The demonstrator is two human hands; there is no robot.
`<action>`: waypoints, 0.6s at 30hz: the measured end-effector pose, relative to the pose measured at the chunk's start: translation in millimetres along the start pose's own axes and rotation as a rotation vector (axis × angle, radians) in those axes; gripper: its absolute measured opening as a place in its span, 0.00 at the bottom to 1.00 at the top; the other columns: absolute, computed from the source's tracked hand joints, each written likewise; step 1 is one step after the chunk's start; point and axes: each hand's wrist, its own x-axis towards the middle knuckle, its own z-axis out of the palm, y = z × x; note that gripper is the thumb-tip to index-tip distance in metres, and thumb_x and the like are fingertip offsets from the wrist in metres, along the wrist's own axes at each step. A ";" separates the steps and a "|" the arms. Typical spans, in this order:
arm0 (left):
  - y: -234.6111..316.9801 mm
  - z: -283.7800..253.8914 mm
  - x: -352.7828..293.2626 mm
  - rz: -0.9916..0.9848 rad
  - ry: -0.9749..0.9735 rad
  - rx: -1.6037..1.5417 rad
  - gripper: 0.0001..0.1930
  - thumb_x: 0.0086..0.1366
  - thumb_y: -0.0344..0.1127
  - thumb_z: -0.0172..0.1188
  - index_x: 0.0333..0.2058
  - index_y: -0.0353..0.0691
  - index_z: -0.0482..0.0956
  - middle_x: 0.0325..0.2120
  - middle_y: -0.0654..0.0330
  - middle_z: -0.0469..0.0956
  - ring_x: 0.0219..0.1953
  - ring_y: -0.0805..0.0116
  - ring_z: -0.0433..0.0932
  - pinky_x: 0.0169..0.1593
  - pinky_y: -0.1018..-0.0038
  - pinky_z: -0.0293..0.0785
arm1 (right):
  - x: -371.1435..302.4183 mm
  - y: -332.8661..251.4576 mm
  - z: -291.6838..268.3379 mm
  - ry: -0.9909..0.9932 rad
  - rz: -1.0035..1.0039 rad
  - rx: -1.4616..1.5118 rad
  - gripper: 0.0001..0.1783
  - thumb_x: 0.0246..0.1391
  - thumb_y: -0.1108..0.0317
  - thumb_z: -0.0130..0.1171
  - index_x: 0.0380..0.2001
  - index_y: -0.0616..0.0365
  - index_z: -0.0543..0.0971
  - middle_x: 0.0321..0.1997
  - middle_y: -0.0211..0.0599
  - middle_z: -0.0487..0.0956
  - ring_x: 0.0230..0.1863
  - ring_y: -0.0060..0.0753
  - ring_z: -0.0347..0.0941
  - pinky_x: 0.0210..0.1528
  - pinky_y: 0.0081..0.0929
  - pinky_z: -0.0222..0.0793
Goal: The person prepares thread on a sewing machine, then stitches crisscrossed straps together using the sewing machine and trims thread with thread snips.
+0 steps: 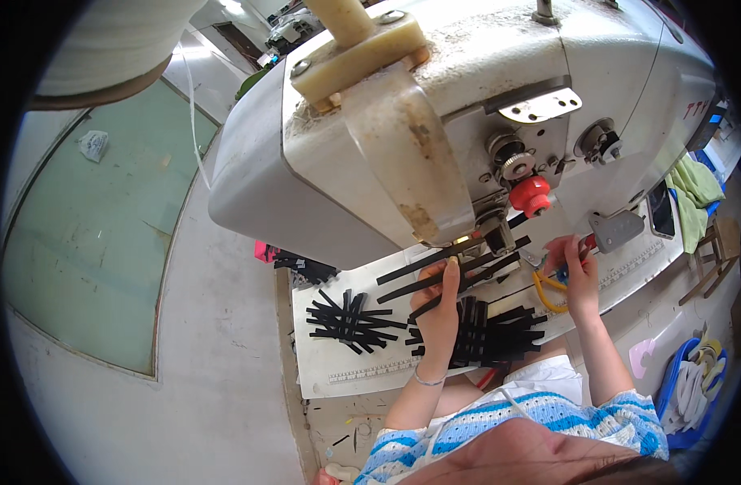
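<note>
My left hand (437,307) rests on the white sewing table (322,364), fingers stretched forward and pinching long black strips (435,275) that fan out toward the needle area (500,234) of the big grey sewing machine (370,162). My right hand (579,271) is raised just right of the needle, fingers curled, with a yellow-looped snipping tool (547,295) hanging under it. A loose pile of short black strips (350,319) lies left of my left hand. A larger stacked pile (500,331) lies between my two wrists.
A red knob (530,194) sticks out of the machine head above the needle. A dark phone (660,208) and a green cloth (694,190) lie at the right. A blue basket (694,388) stands on the floor lower right. A white thread cone (104,48) is at upper left.
</note>
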 end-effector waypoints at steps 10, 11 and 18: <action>-6.6 -32.8 -24.3 0.081 -0.176 0.152 0.09 0.60 0.30 0.59 0.35 0.30 0.74 0.27 0.59 0.78 0.30 0.77 0.77 0.34 0.84 0.70 | -13.5 -35.3 8.1 -0.251 0.034 -0.155 0.19 0.64 0.55 0.38 0.42 0.63 0.67 0.27 0.28 0.67 0.31 0.18 0.64 0.39 0.17 0.62; -9.2 -39.0 -29.0 0.108 -0.192 0.187 0.08 0.60 0.28 0.58 0.36 0.30 0.75 0.28 0.59 0.78 0.30 0.76 0.76 0.34 0.83 0.70 | -15.9 -39.9 14.2 -0.248 0.115 -0.182 0.18 0.63 0.57 0.40 0.43 0.63 0.65 0.31 0.30 0.70 0.34 0.19 0.65 0.42 0.17 0.62; -1.9 -53.9 -55.7 0.323 -0.156 0.284 0.07 0.54 0.22 0.61 0.33 0.30 0.79 0.28 0.57 0.77 0.33 0.71 0.77 0.36 0.80 0.72 | -24.1 -37.6 25.8 -0.436 0.078 -0.160 0.15 0.59 0.64 0.50 0.43 0.64 0.68 0.39 0.35 0.74 0.42 0.22 0.69 0.46 0.19 0.63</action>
